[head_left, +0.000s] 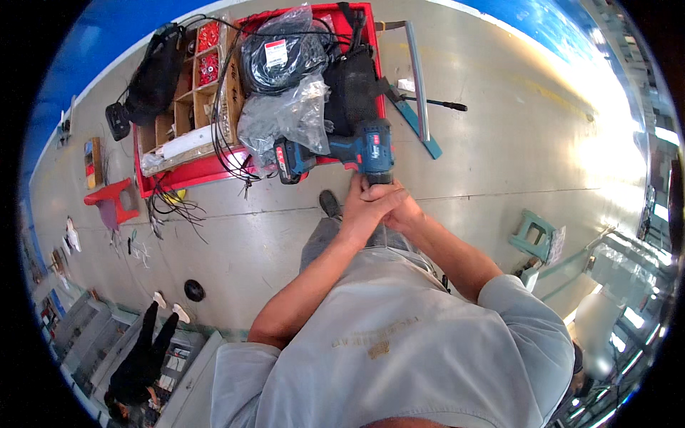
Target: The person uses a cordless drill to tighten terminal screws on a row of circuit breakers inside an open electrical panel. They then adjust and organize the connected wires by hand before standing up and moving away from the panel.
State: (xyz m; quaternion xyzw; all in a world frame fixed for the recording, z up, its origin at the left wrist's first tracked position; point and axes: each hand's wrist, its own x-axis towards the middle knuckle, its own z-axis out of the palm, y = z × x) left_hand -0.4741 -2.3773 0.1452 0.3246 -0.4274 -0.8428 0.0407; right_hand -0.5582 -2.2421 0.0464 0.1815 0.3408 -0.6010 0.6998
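A blue and black cordless drill [375,148] lies at the front edge of a red tray [207,168], its chuck toward me and its battery to the left. Both my hands meet at the chuck. My left hand [362,214] is closed there, with its fingers crossing over the other hand. My right hand [401,208] is closed around the chuck's end from the right. Whether a bit sits between the fingers is hidden.
The tray holds a wooden divided box [187,107], a bagged coil of black cable [282,60] and clear plastic bags [282,121]. Right of it are a metal frame [419,85] and a green stool [533,235]. A red stool [114,200] stands left; a person [139,360] is lower left.
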